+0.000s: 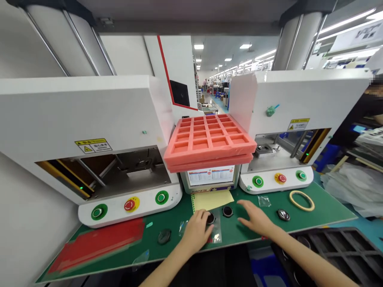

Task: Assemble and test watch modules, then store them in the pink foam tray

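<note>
My left hand (pixel 196 231) has its thumb and fingers closed around the edge of a round black watch case (pixel 211 219), over a clear plastic bag (pixel 217 232) on the green mat. A second round watch case (pixel 227 211) lies face up between my hands. Just right of it, my right hand (pixel 254 218) hovers with thumb and fingers spread, holding nothing. Farther left rests a dark round watch case (pixel 164 236). Toward the right lies another watch case (pixel 283 215) with white marks on its face.
White press machines with buttons (pixel 162 197) flank a screen (pixel 211 176). Pink foam trays (pixel 209 137) are stacked above it. A yellow sheet (pixel 212 200), a tape ring (pixel 301 200) and red tape (pixel 101 243) lie on the mat. A black tray (pixel 344 249) sits front right.
</note>
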Motion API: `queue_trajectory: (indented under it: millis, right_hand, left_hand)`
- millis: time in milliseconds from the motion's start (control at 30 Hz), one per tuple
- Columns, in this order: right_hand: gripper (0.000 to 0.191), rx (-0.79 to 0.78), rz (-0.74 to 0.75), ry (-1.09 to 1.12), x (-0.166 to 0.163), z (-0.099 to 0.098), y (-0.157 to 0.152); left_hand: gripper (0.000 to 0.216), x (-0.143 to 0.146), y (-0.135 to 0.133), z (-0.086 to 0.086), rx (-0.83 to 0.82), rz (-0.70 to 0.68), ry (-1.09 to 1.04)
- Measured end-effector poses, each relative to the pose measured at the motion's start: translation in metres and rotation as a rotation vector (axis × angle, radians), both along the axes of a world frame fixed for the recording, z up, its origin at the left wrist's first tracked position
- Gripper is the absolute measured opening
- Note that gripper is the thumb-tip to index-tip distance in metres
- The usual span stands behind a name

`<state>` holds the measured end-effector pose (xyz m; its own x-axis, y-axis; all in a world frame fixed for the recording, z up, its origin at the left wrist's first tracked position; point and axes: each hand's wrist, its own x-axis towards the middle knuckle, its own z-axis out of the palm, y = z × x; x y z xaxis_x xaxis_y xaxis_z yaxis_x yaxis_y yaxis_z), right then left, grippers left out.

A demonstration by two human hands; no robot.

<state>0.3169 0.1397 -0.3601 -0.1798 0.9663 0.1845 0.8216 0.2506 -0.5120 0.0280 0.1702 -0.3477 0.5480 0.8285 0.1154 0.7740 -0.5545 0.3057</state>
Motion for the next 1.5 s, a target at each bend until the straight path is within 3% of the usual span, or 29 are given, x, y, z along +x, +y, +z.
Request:
queue_trajectory:
  millis: [100, 267, 433, 533, 667, 767, 867, 967, 1067, 1167, 1500]
  right_hand:
    - [0.055, -0.032, 0.020, -0.040, -0.030, -0.002, 0.015]
    - [0.044, -0.086, 0.000, -0.095, -0.047, -0.009, 0.023]
    - [0.040, -0.105, -0.088, -0.143, -0.058, -0.011, 0.028]
    - [0.034, -0.106, -0.110, -0.184, -0.062, -0.011, 0.031]
    - [0.033, -0.114, -0.082, -0.220, -0.061, -0.014, 0.030]
    - [0.033, -0.123, -0.080, -0.231, -0.058, -0.019, 0.028]
    - [0.028, -0.127, -0.081, -0.240, -0.057, -0.025, 0.029]
    - [0.030, -0.116, -0.056, -0.246, -0.056, -0.028, 0.031]
    - [0.034, -0.108, -0.045, -0.254, -0.055, -0.030, 0.032]
    - [0.035, -0.099, -0.043, -0.247, -0.052, -0.033, 0.032]
    - [0.044, -0.079, -0.040, -0.181, -0.048, -0.040, 0.033]
  left_hand:
    - [0.033, 0.025, 0.005, -0.003, -0.011, 0.002, 0.060]
    - [0.049, 0.026, 0.010, -0.013, -0.063, 0.016, 0.142]
    - [0.046, 0.030, 0.014, -0.019, -0.092, 0.006, 0.126]
    - [0.047, 0.015, 0.009, -0.008, -0.077, -0.018, 0.065]
    - [0.044, -0.053, 0.012, 0.032, -0.003, 0.005, -0.051]
    - [0.039, -0.123, 0.045, 0.071, 0.212, 0.130, -0.155]
    - [0.038, -0.184, 0.102, 0.099, 0.210, 0.270, -0.135]
    - [0.036, -0.224, 0.166, 0.111, 0.177, 0.393, -0.111]
    - [0.036, -0.242, 0.216, 0.110, 0.134, 0.476, -0.098]
    - [0.036, -0.250, 0.247, 0.106, 0.083, 0.495, -0.080]
    - [0.033, -0.257, 0.295, 0.110, -0.085, 0.429, 0.047]
